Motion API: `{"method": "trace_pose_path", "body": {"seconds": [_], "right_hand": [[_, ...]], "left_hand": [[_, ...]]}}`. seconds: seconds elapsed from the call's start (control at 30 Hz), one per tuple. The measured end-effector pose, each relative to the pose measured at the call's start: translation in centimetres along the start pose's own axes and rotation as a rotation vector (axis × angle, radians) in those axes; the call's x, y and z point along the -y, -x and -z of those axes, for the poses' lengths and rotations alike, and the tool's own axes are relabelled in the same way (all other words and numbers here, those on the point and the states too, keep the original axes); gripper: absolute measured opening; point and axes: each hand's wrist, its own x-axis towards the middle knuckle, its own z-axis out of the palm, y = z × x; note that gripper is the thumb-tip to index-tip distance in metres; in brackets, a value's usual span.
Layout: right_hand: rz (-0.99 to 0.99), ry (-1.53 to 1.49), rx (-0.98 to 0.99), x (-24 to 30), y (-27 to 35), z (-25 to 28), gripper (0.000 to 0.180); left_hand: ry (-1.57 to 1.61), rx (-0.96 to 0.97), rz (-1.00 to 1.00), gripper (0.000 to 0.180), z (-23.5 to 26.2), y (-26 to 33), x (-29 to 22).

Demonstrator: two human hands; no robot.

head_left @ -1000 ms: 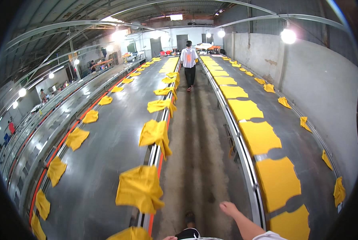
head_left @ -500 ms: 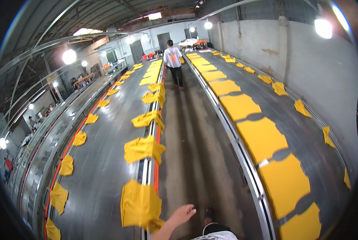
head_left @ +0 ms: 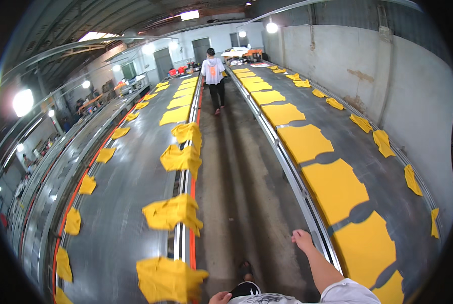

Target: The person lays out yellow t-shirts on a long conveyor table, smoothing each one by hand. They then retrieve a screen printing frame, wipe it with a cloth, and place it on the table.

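Observation:
My right hand (head_left: 302, 239) hangs with loosely curled fingers beside the metal rail of the right long table (head_left: 307, 195), holding nothing. Only the fingertips of my left hand (head_left: 219, 297) show at the bottom edge, near a crumpled yellow garment (head_left: 168, 278) draped over the left table's edge; I cannot see whether that hand holds anything. Flat yellow garments (head_left: 335, 187) lie spread in a row along the right table. More bunched yellow garments (head_left: 173, 213) hang along the left table's rail.
A concrete aisle (head_left: 241, 172) runs ahead between two long grey tables. A person in a white top (head_left: 214, 76) walks away far down it. Small folded yellow pieces (head_left: 383, 142) line the outer table edges. A wall stands at right.
I have moved forward along the aisle. My left arm has swung back out of view and my right arm has swung forward beside the right table.

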Motion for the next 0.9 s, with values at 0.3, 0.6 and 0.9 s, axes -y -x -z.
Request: {"method": "trace_pose_path", "body": {"seconds": [0.3, 0.6, 0.9], "right_hand": [[-0.639, 0.674, 0.713, -13.6, 0.3, -3.4, 0.038], [-0.675, 0.598, 0.647, -7.0, -35.1, -14.6, 0.037], [-0.021, 0.128, 0.085, 25.5, -107.2, -19.8, 0.025]], "left_hand": [[-0.394, 0.37, -0.416, 0.048, 10.0, -42.2, -35.5], [-0.315, 0.344, -0.213, 0.054, 13.5, -74.6, -45.5], [-0.049, 0.032, 0.021, 0.047, 24.8, -97.6, -50.6]]}}
